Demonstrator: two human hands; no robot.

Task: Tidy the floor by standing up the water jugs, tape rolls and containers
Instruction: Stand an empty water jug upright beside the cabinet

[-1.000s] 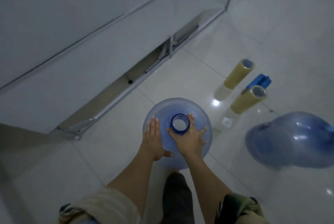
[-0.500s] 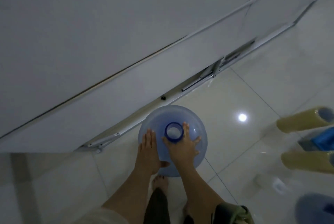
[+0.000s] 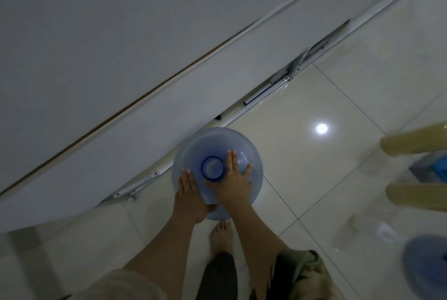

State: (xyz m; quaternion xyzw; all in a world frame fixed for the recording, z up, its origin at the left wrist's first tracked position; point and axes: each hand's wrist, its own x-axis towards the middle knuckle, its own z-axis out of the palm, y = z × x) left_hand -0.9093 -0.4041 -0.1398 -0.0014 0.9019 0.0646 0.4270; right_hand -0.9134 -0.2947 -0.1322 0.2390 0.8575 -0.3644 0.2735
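A blue translucent water jug (image 3: 242,149) stands upright on the tiled floor, seen from above, its open neck ring (image 3: 212,169) facing me. My left hand (image 3: 189,193) lies flat on the jug's near-left shoulder. My right hand (image 3: 235,180) presses flat on the shoulder just right of the neck. Two yellowish tape rolls (image 3: 416,142) (image 3: 418,197) stand at the right edge, blurred. A second blue jug (image 3: 425,261) shows at the lower right corner, also blurred.
A white wall panel with a metal floor rail (image 3: 261,98) runs diagonally right behind the jug. A blue object (image 3: 435,169) sits between the tape rolls. My bare foot (image 3: 221,236) is just below the jug. A small white container (image 3: 355,222) lies on the tiles.
The jug, with both hands on it, has moved toward the wall rail. My view has swung left, so the tape rolls and second jug slid to the right edge.
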